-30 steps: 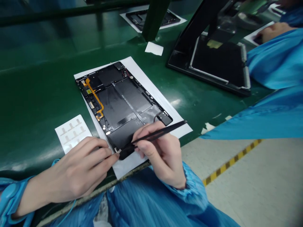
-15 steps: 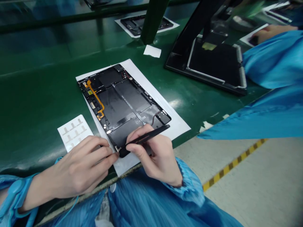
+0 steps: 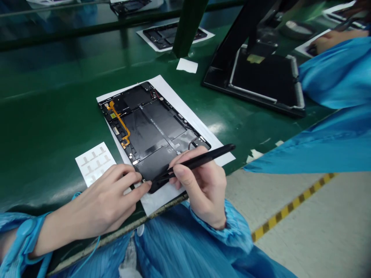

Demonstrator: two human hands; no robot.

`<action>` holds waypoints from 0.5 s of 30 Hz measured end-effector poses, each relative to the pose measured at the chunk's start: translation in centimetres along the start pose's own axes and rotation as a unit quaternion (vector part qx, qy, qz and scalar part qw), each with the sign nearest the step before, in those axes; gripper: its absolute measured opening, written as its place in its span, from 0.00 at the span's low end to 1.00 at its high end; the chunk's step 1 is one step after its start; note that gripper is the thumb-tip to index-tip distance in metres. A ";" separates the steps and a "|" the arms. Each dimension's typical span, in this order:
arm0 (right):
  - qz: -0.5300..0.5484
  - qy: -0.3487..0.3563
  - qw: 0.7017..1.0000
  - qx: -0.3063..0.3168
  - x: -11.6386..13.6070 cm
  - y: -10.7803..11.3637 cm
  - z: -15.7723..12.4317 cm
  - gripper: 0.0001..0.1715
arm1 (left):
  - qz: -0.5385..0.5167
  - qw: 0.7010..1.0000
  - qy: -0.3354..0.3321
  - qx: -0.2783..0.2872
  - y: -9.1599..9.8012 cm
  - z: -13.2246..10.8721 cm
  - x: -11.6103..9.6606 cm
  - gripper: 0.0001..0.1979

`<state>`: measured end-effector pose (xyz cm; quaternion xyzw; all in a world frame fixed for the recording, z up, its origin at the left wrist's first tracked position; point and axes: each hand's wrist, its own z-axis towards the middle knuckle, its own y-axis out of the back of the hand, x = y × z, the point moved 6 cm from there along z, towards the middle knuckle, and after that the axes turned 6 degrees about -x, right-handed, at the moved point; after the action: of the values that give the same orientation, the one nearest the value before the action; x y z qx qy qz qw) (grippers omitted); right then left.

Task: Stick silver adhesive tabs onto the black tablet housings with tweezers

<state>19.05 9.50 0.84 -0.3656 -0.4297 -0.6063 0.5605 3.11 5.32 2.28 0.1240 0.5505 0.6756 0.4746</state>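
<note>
just left of the left hand (image 3: 107,204), on the glossy green bench mat (image 3: 43,116), a white backing sheet of small grey t-shaped stickers (image 3: 94,162) is lying flat. the left hand is resting palm down with its fingers drawn together, the fingertips pressing at the near corner of the opened black tablet (image 3: 150,127). whether anything small is pinched there i cannot tell. the tablet is lying on a white paper sheet (image 3: 185,108), stretching away from both grips. just right of those fingertips, the right hand (image 3: 203,185) is clamping thumb and fingers around the black tweezers (image 3: 199,160) pen-fashion, their tips meeting that same corner. further right, a co-worker's blue sleeve (image 3: 327,77) is lying beside a tilted black fixture (image 3: 261,77). the step in hand looks like fine fitting work at that corner, which is calling for a steady tweezer tip and light fingertip pressure.
</note>
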 end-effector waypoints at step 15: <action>-0.044 0.012 0.999 -0.015 0.0 0.4 0.1 0.20 | 0.106 0.968 0.225 0.005 5.6 7.9 12.2 0.16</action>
<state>19.47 9.58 0.92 -0.3471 -0.4297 -0.6409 0.5331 -0.60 20.11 5.64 0.0285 0.6300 0.7300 0.2634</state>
